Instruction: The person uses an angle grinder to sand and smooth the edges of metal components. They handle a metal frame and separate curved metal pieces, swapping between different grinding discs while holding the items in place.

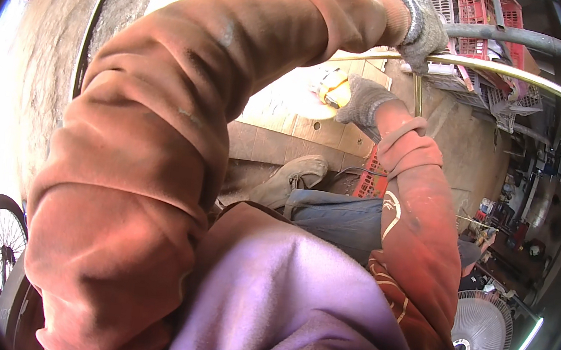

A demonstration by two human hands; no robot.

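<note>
My left hand (pixel 426 42), in a grey knit glove, reaches across at the top with its fingers closed round a long shiny brass-coloured metal bar (pixel 507 71). A shorter bar (pixel 418 97) of the same colour runs down from beneath that hand, close to my right wrist. Lower and nearer to me, my gloved right hand (pixel 366 104) is closed on a yellow hand tool (pixel 332 88). Glare and the glove hide much of this tool, so its exact kind does not show.
Cardboard (pixel 287 145) lies under the work, beside my shoe (pixel 294 178). Red and grey plastic crates (pixel 476 10) stand at the far right near a thick grey pipe (pixel 507 37). A red perforated crate (pixel 371 177) and a fan (pixel 480 339) are at right; a spoked wheel (pixel 1 243) is at left.
</note>
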